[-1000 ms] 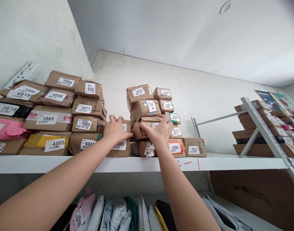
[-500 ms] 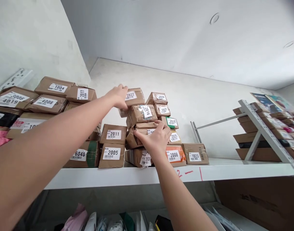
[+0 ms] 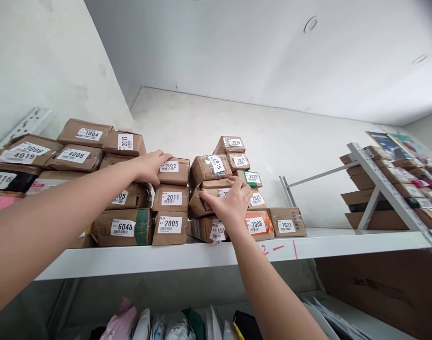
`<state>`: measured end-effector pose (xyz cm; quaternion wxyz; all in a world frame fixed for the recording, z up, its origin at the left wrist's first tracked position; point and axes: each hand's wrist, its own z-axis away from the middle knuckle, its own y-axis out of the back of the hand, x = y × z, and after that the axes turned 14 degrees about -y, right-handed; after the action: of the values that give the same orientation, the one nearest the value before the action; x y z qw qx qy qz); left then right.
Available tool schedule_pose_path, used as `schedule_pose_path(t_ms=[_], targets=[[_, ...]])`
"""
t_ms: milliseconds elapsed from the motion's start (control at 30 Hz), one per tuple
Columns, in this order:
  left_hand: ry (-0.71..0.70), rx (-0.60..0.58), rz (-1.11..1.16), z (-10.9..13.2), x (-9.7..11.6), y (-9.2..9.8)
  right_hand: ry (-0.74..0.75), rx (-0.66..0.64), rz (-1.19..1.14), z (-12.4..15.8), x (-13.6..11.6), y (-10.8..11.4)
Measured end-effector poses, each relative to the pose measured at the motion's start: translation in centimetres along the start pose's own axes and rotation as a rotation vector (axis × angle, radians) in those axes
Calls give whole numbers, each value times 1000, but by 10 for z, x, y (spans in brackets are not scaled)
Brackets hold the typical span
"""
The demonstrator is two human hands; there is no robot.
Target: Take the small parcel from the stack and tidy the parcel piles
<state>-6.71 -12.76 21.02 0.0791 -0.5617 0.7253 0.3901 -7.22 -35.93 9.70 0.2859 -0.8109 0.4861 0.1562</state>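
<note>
My left hand (image 3: 150,167) is on the left end of a small cardboard box labelled 2022 (image 3: 180,177), its fingers over the top edge. That box rests on a box labelled 2011 (image 3: 162,200), which stands on a box labelled 2005 (image 3: 168,236). With thumb and fingers spread, my right hand (image 3: 232,200) presses against the front of a crumpled brown parcel (image 3: 205,190) and partly covers its label. Above that parcel lies a taped box labelled 2016 (image 3: 201,167); beneath it is a box (image 3: 201,230) with a partly hidden label.
The white shelf edge (image 3: 208,255) runs below the stacks. More labelled boxes, including 6040 (image 3: 105,229) and 1023 (image 3: 290,217), stand on both sides. A slotted metal brace (image 3: 389,193) slants at right. Soft parcels (image 3: 173,330) fill the lower shelf.
My left hand has brought the box labelled 2022 left and down, from above the 2016 box onto the 2011 box. My right hand stays against the crumpled parcel.
</note>
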Motion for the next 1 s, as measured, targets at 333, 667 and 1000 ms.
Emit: schedule_pose_path(t_ms=[333,667,1000], targets=[[-214,148,263,-33,60,10,-24,-175,211,-7,-7,17],[-214,325,108,1,155,-18,-90,-136,36,-52,72,78],[-719,668,-294,16,160,-115,-25,-348,191,-9,130,70]])
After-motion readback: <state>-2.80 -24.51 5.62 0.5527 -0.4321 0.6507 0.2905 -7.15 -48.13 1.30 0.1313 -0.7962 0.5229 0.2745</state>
